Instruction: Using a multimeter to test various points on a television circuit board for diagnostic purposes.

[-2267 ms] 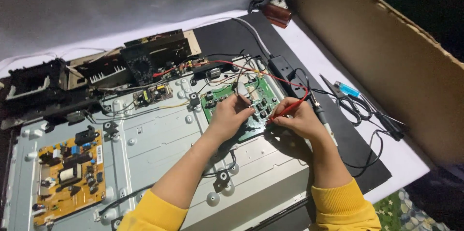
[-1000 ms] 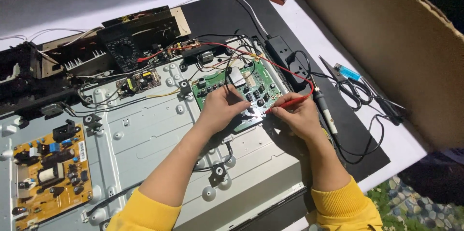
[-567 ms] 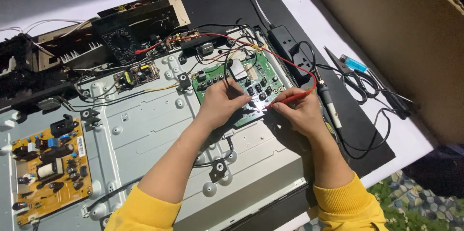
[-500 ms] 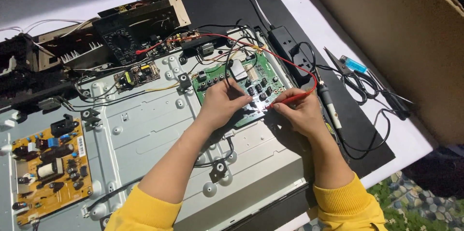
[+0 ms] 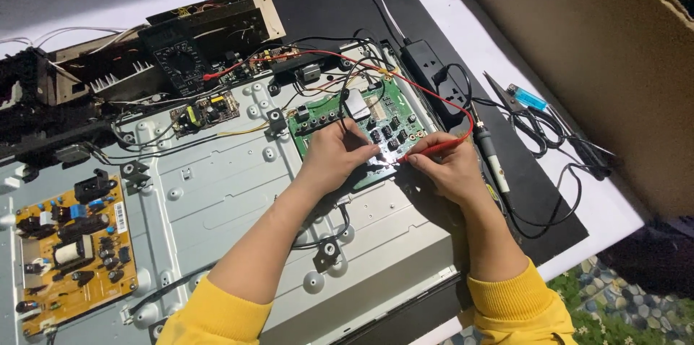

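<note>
Here the right hand (image 5: 444, 171) pinches a slim red probe (image 5: 434, 148), light and stiff, best gripped along its barrel, tip at 9 o'clock on the fragile green circuit board (image 5: 347, 117), which the left hand (image 5: 336, 157) steadies with curled fingers.

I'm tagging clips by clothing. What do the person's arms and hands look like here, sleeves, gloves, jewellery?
Both arms wear bright yellow long sleeves pushed up toward the elbows, with ribbed cuffs, leaving the forearms bare. The left hand and right hand are bare: no gloves, and no watch, ring or bracelet shows in the head view.
</note>
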